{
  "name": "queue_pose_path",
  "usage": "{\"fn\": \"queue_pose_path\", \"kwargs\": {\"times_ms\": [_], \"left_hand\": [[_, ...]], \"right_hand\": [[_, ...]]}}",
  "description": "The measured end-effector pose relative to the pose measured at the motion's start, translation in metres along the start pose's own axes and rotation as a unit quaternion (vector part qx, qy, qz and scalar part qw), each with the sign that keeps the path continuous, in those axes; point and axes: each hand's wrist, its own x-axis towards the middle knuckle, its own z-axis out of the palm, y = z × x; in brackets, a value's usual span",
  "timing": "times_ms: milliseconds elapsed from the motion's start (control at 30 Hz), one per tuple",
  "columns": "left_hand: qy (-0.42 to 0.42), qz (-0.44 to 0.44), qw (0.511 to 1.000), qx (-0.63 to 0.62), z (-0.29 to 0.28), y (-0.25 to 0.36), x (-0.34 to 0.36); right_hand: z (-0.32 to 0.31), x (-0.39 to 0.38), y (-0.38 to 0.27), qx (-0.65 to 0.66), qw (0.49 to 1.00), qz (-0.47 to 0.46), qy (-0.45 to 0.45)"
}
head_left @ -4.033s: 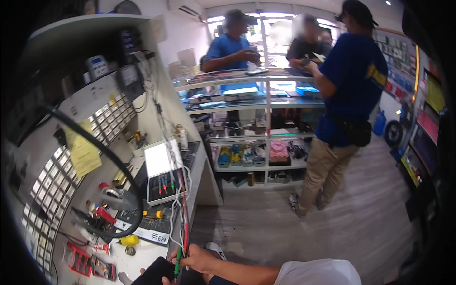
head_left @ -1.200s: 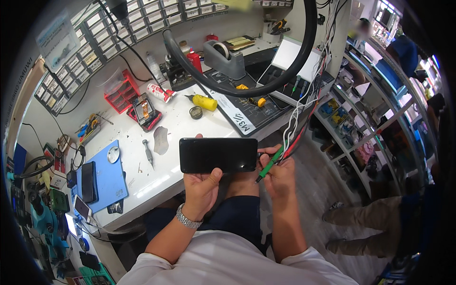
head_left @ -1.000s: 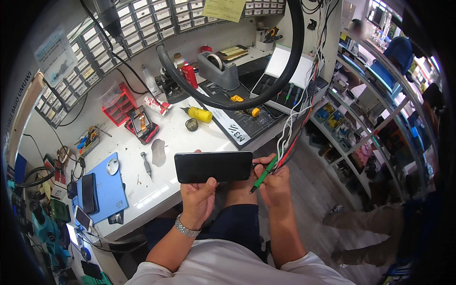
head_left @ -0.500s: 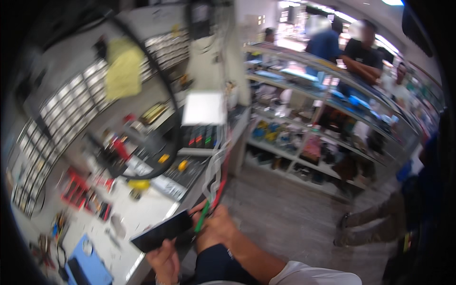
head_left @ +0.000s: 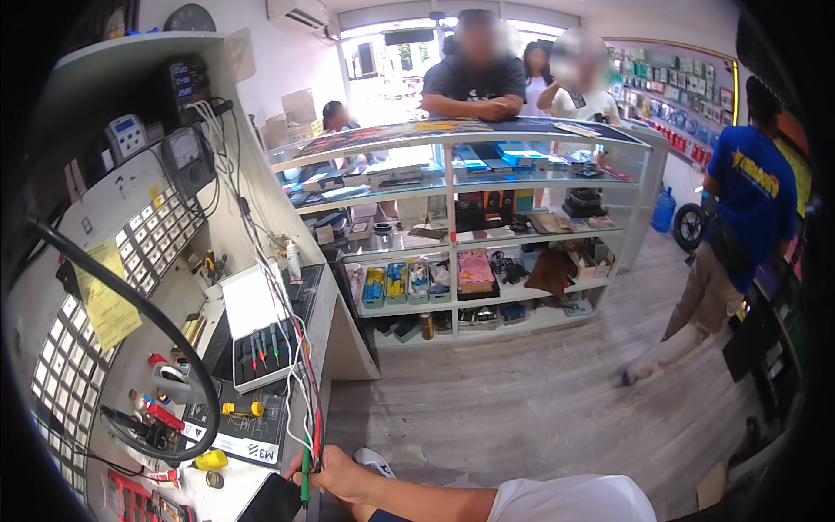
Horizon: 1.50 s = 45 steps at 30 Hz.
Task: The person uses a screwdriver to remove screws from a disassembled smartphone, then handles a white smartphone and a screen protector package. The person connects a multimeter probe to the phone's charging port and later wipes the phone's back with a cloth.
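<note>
My right hand point(head_left: 341, 475) is at the bottom centre, fingers closed round a bundle of red, white and black cables point(head_left: 302, 374). These run down from the shelf on the left. A slim green stick-like piece point(head_left: 305, 477) stands upright by the fingers among the cables; its exact kind is unclear. Beside it, a dark flat phone-like slab point(head_left: 271, 499) is cut off by the lower edge. My left hand is out of view.
On the workbench lie an open case of screwdrivers point(head_left: 261, 352), a black mat point(head_left: 248, 426) and a yellow-lidded pot point(head_left: 210, 459). A black ring-shaped arm point(head_left: 187, 335) curves overhead. Beyond stands a glass display counter point(head_left: 452, 235) with people behind it; someone in blue point(head_left: 750, 204) walks at right.
My view has swung up and towards the counter. The left hand and most of the dark slab have left the picture. My right hand still grips the cables.
</note>
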Motion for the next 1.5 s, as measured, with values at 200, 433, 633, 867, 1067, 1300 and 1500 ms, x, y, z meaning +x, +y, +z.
{"fn": "queue_pose_path", "kwargs": {"times_ms": [200,433,633,867,1067,1300,1500], "left_hand": [[-0.043,0.005,0.999,0.002,0.000,-0.002,0.004],[-0.055,-0.012,0.998,0.023,-0.014,-0.003,0.003],[-0.045,-0.021,0.998,0.037,0.025,0.015,-0.011],[-0.069,-0.011,0.995,-0.071,-0.016,-0.005,0.015],[-0.053,-0.027,0.993,-0.100,0.041,0.017,0.015],[-0.008,-0.029,0.993,-0.116,0.039,0.020,0.003],[-0.022,-0.074,0.990,-0.116,0.019,0.000,0.008]], "right_hand": [[0.008,-0.007,-0.011,0.014,1.000,-0.020,0.009],[0.008,-0.008,-0.010,0.026,1.000,-0.016,0.007],[0.003,-0.002,-0.001,0.023,0.999,-0.020,0.011],[0.009,0.003,0.009,0.005,0.997,-0.073,-0.003],[0.017,-0.016,-0.033,-0.021,0.999,-0.036,0.002],[0.012,-0.017,-0.017,0.052,0.998,-0.032,-0.033],[0.009,-0.011,-0.014,-0.057,0.997,-0.038,-0.029]]}}
